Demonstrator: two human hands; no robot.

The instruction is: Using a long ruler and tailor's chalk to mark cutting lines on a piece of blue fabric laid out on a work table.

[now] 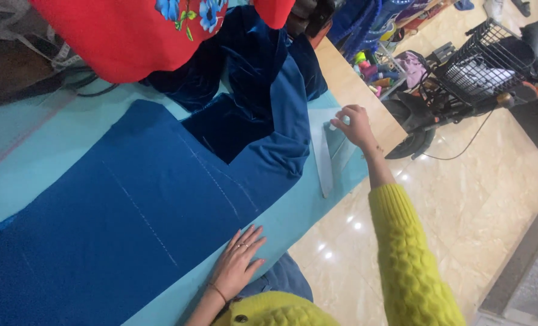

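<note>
A large piece of deep blue velvet fabric [130, 217] lies spread on a turquoise table [51, 151], with pale dotted chalk lines across it. My left hand [238, 261] rests flat on the fabric's near edge, fingers apart, holding nothing. My right hand [353, 124] reaches to the table's far side, its fingertips pinched on the end of a long pale ruler [323, 163] that lies beside the fabric's folded edge. Both sleeves are yellow knit.
A red flowered cloth [130, 36] hangs over the table's far end, above more bunched blue velvet [251, 66]. Beyond the table edge are a glossy tiled floor [462, 199], a scooter with a wire basket [480, 66], and a shelf of small colourful items [374, 63].
</note>
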